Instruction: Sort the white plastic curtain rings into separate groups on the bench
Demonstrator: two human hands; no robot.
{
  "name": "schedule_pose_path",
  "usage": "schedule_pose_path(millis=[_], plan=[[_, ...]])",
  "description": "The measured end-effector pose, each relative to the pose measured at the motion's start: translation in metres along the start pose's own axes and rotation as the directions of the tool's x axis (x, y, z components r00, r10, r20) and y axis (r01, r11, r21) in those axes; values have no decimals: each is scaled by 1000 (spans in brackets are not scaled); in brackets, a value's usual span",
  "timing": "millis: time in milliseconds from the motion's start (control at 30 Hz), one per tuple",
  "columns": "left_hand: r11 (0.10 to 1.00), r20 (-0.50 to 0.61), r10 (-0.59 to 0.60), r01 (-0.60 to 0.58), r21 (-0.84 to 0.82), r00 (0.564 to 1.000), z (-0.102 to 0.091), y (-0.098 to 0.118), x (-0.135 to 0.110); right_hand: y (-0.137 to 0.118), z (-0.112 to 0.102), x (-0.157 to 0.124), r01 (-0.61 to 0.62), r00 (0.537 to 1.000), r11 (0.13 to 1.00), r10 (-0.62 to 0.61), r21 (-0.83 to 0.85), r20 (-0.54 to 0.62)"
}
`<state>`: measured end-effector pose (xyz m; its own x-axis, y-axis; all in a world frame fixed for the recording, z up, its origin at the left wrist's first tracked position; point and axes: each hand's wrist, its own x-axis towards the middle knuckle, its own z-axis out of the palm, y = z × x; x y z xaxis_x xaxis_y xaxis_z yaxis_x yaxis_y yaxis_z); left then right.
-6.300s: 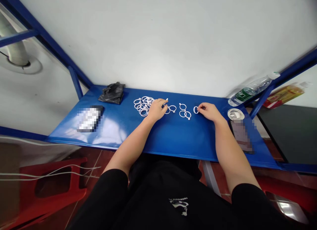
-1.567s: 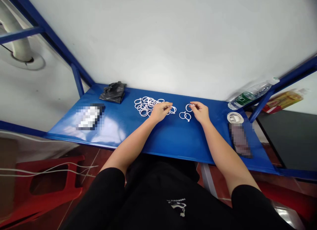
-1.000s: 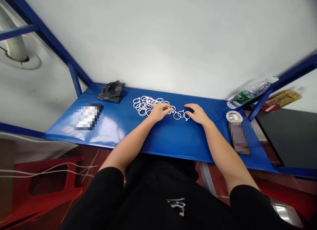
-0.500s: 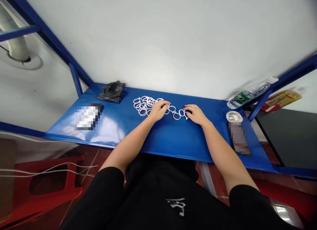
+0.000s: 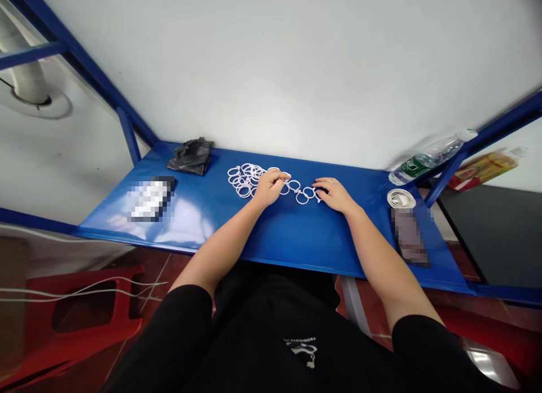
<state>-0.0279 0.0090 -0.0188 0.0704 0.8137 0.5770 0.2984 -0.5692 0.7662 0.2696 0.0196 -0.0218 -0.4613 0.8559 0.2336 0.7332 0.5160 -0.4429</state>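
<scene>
Left hand (image 5: pixel 273 185) and right hand (image 5: pixel 330 191) are over the blue tabletop (image 5: pixel 309 235), apart, with rings between them. At far left, a red stool (image 5: pixel 84 321) stands below. On the tabletop, a pixelated item (image 5: pixel 151 200) lies near the front edge, and a crumpled black bag (image 5: pixel 192 157) lies behind it by the wall. Next comes a tangled pile of white rings (image 5: pixel 253 173). At its right side the left hand has thumb and fingertips close together; I cannot tell whether they grip a ring. From there a short row of rings (image 5: pixel 297 191) runs to the right hand, whose thumb stands clear of its curved fingers, at the last ring. Farther right are a white coil (image 5: pixel 401 199), a dark pixelated item (image 5: pixel 410 235) just in front of it, and a leaning bottle (image 5: pixel 427 162).
</scene>
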Motion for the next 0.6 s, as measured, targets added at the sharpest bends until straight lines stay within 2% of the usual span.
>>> schedule_pose_path(millis=[200, 433, 600], plan=[[1000, 44, 9, -10, 13, 999, -2, 0, 1, -1, 0, 0, 12, 1000, 1000, -12, -13, 5], [999, 13, -19, 18, 50, 1000, -2, 2, 1, -4, -2, 1, 14, 1000, 999, -13, -39, 28], [996, 59, 17, -22, 88, 998, -4, 3, 2, -3, 0, 1, 8, 1000, 999, -8, -32, 18]])
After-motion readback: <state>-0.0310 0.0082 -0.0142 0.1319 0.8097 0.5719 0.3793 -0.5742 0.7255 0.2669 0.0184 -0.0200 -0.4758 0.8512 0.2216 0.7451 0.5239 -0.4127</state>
